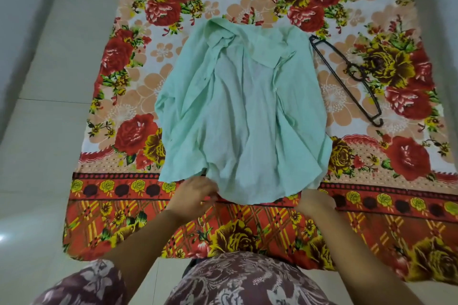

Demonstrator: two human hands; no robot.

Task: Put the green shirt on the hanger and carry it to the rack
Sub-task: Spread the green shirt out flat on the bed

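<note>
The pale green shirt (238, 111) lies spread flat on a floral sheet, collar at the far end and hem toward me. A dark thin hanger (347, 79) rests on the sheet just right of the shirt, apart from it, hook pointing right. My left hand (195, 195) sits at the shirt's lower left hem, fingers curled against the cloth edge. At the lower right hem is my right hand (314, 202), its fingers tucked under the fabric and hidden. No rack is in view.
The red, orange and yellow floral sheet (371, 218) covers the floor ahead of me. Pale floor tiles (49, 106) run along the left side and near my knees. White walls or furniture edges show at the top corners.
</note>
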